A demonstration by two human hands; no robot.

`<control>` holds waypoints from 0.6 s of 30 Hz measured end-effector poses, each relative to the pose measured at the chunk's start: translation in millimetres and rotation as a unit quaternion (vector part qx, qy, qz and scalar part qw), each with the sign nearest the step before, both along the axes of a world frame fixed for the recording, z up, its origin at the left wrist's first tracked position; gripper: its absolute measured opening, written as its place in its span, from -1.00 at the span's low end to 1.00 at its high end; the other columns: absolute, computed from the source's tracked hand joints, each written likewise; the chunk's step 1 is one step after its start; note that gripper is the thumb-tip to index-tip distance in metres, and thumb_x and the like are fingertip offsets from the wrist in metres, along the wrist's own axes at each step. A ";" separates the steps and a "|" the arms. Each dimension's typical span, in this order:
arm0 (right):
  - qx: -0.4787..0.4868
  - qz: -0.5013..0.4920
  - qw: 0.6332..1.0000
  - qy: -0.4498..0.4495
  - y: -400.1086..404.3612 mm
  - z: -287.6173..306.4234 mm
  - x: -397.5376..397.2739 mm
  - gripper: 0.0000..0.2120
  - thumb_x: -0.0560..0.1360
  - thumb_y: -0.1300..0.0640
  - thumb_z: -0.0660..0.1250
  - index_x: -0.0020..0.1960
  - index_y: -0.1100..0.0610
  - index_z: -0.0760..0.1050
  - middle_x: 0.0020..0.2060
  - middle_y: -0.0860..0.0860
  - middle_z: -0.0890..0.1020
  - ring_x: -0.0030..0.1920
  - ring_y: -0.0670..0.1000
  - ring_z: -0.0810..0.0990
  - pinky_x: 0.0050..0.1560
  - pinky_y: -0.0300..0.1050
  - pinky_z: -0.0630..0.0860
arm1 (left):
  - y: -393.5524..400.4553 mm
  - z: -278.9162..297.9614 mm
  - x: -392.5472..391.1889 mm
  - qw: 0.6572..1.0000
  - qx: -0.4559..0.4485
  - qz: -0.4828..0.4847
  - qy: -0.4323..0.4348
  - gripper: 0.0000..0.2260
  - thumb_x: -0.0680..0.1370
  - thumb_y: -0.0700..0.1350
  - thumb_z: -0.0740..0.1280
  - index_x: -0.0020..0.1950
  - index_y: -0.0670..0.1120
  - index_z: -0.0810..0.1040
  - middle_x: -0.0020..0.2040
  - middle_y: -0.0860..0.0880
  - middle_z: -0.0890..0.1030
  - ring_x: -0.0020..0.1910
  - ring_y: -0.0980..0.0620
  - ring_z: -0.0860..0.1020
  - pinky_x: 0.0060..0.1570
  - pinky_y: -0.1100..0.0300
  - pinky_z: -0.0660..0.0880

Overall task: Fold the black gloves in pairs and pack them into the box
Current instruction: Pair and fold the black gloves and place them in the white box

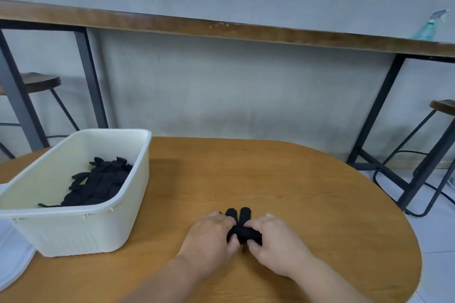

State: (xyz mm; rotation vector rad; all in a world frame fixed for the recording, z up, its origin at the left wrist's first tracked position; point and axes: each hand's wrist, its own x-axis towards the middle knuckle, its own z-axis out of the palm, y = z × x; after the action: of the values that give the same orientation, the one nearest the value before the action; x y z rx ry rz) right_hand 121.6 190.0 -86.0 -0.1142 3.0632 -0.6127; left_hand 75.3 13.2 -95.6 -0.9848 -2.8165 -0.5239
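A pair of black gloves [242,227] lies on the wooden table [270,179] near its front edge, partly rolled, with two glove fingers sticking out toward the far side. My left hand [209,238] grips its left side and my right hand [275,241] grips its right side, thumbs tucked under the roll. A cream plastic box [138,179] stands at the left of the table. Several black gloves [98,182] lie piled inside it.
A white lid or tray [12,253] lies beside the box at the far left edge. Beyond the table stand a long wooden counter [221,27] on black legs, a stool [39,81] on the left, another stool [440,108] on the right and a spray bottle [430,27].
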 end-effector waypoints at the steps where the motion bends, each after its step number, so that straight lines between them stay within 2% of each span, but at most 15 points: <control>1: -0.055 -0.020 0.998 -0.025 -0.2 3.5 -0.1 -0.80 0.49 -0.02 0.26 0.09 -0.18 0.53 -0.11 -0.15 0.60 -0.12 -0.10 0.53 0.05 -0.18 0.50 | -0.4 2.4 1.0 0.999 0.020 0.015 -0.028 -0.76 0.60 0.07 0.14 0.15 0.03 0.51 0.00 0.04 0.56 0.06 0.06 0.45 0.05 0.23 0.38; 3: -0.159 -0.050 0.983 -0.078 -0.1 9.9 -2.0 -0.90 0.53 -0.01 0.31 0.00 -0.18 0.55 -0.22 -0.16 0.62 -0.25 -0.14 0.54 -0.19 -0.26 0.46 | -1.7 4.1 -0.4 0.990 0.070 0.047 -0.112 -0.78 0.61 0.06 0.15 0.14 0.06 0.52 -0.02 0.02 0.57 -0.02 0.05 0.50 -0.03 0.18 0.46; 4: -0.177 -0.053 0.978 -0.092 -0.2 11.7 -4.1 -0.93 0.56 -0.01 0.30 -0.02 -0.17 0.54 -0.25 -0.17 0.60 -0.27 -0.17 0.52 -0.24 -0.28 0.41 | -1.9 4.4 -3.1 0.983 0.091 0.062 -0.150 -0.80 0.62 0.06 0.15 0.12 0.09 0.52 -0.03 0.03 0.58 -0.06 0.05 0.53 -0.08 0.17 0.49; 7: -0.186 -0.066 0.973 -0.118 -0.7 13.5 -12.7 -0.88 0.60 -0.05 0.25 -0.05 -0.11 0.54 -0.25 -0.19 0.58 -0.24 -0.17 0.52 -0.20 -0.27 0.42 | 2.2 4.3 -15.0 0.971 0.103 0.090 -0.195 -0.84 0.63 0.06 0.15 0.03 0.11 0.52 -0.11 0.08 0.60 -0.16 0.09 0.54 -0.23 0.22 0.46; 10: -0.200 -0.116 0.968 -0.097 -0.3 8.3 -25.2 -0.91 0.54 -0.08 0.34 -0.04 -0.09 0.56 -0.12 -0.13 0.63 -0.12 -0.09 0.60 -0.12 -0.19 0.51 | 9.4 1.7 -27.7 0.967 0.106 0.128 -0.192 -0.85 0.62 0.04 0.20 -0.04 0.06 0.52 -0.11 0.05 0.59 -0.15 0.07 0.54 -0.27 0.23 0.40; 13: -0.218 -0.162 0.961 -0.054 -1.8 2.7 -33.8 -0.84 0.46 -0.09 0.44 -0.03 -0.10 0.51 -0.02 -0.13 0.58 -0.06 -0.08 0.57 -0.16 -0.23 0.47 | 13.6 -3.3 -36.5 0.966 0.098 0.168 -0.168 -0.85 0.60 -0.01 0.24 -0.15 0.01 0.45 -0.02 0.03 0.53 -0.10 0.03 0.53 -0.24 0.22 0.36; 16: -0.151 -0.162 0.975 0.008 -1.7 0.1 -35.3 -0.79 0.43 -0.12 0.46 -0.07 -0.09 0.47 -0.03 -0.18 0.43 -0.04 -0.12 0.49 -0.15 -0.24 0.41 | 12.9 -7.1 -37.6 0.975 0.092 0.149 -0.133 -0.85 0.62 -0.02 0.22 -0.14 0.00 0.43 -0.01 0.05 0.45 -0.12 0.04 0.50 -0.18 0.19 0.41; 18: -0.093 -0.136 0.985 0.059 -1.1 -2.7 -34.6 -0.81 0.43 -0.15 0.45 -0.15 -0.11 0.47 -0.07 -0.19 0.38 -0.02 -0.15 0.43 -0.11 -0.24 0.41 | 10.7 -10.2 -36.5 0.981 0.091 0.131 -0.109 -0.84 0.63 -0.01 0.20 -0.13 0.00 0.42 -0.07 0.06 0.41 -0.19 0.05 0.46 -0.23 0.20 0.39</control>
State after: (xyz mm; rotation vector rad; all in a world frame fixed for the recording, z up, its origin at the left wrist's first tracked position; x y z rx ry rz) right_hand 87.0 188.9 -88.7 0.2814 3.1532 -0.9388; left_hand 38.8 23.9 -105.8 -0.5410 -2.9525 -0.8826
